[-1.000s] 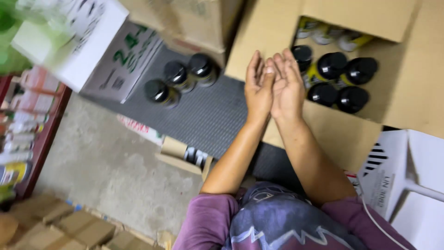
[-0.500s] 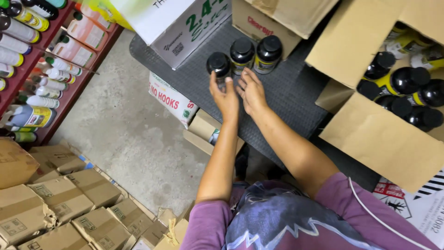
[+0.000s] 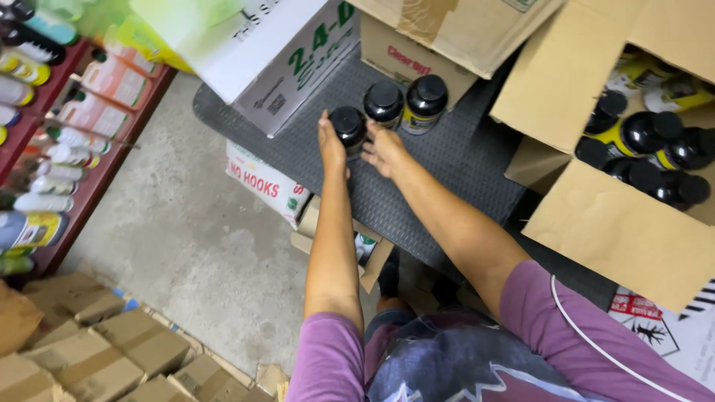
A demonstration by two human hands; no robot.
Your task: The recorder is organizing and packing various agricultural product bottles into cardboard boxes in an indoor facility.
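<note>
Both hands cup one black-capped bottle [image 3: 348, 126] on the grey tabletop [image 3: 447, 160] — left hand [image 3: 330, 145] and right hand [image 3: 383, 149] half-closed against its sides. Two more bottles [image 3: 406, 100] stand just beside it, near an open carton [image 3: 596, 216] of bottles.

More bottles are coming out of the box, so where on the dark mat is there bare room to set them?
The grey mat is bare between the three black-capped bottles and the open carton's flap, and near the white box. It is crowded where the left hand and right hand meet.
</note>
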